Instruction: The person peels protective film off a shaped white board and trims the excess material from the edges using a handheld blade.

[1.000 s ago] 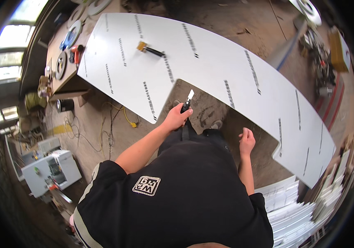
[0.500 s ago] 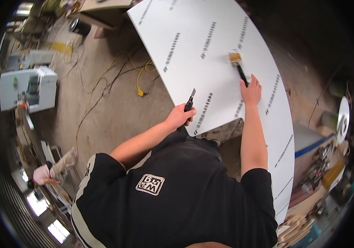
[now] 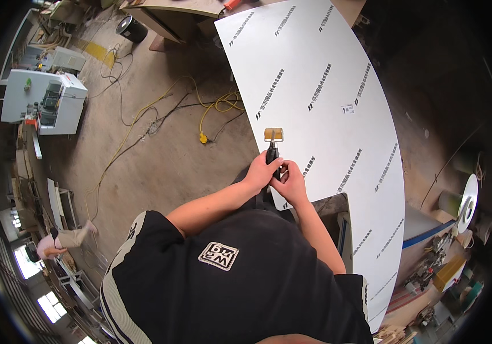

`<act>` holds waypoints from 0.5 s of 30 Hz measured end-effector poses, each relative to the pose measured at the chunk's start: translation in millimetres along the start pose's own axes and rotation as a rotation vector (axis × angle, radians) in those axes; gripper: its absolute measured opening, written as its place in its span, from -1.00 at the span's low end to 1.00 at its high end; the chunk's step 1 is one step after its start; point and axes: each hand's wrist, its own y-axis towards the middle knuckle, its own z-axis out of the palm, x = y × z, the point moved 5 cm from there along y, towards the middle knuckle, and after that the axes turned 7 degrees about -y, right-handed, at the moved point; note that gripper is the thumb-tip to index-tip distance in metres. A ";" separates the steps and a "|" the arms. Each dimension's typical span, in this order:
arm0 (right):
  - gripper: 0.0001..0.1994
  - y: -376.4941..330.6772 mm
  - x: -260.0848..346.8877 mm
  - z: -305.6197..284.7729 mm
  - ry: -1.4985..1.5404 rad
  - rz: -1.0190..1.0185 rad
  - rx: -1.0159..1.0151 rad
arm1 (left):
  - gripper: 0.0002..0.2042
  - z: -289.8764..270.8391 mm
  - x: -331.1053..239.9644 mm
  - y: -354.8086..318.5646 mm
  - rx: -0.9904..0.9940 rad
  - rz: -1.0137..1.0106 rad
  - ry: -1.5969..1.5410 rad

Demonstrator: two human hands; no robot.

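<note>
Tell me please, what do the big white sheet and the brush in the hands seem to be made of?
The big white sheet looks like a smooth, matte coated board or laminate panel: flat, even white, with rows of repeated dark print. The brush seems to have a black plastic handle and a pale yellowish head, perhaps bristle or wood; this is too small to tell.

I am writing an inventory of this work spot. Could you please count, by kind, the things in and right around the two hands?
White panel: 1
Paint brush with black handle: 1
Small black-handled tool, held together with the brush: 1, hard to tell apart
Left hand: 1
Right hand: 1
Yellow cable on the floor: 1
Total: 6
</note>
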 end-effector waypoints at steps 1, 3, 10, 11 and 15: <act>-0.41 -3.1 11.5 -3.0 0.085 0.000 0.094 | -0.77 -5.2 -9.5 -1.5 -0.009 0.014 -0.040; -0.30 -10.0 9.8 1.2 0.037 -0.141 0.114 | -0.78 -38.5 -14.0 0.5 -0.072 -0.143 -0.008; -0.57 -33.5 -68.3 -31.4 -0.050 0.309 -0.263 | -0.80 -158.7 -88.5 151.7 -0.180 -0.119 -0.072; -0.59 -40.4 -72.2 -35.9 -0.138 0.355 -0.316 | -0.80 -171.3 -113.4 180.6 -0.196 -0.081 -0.109; -0.70 -52.3 -96.8 -26.0 0.010 0.551 -0.599 | -0.80 -239.1 -202.6 351.3 -0.112 0.090 -0.028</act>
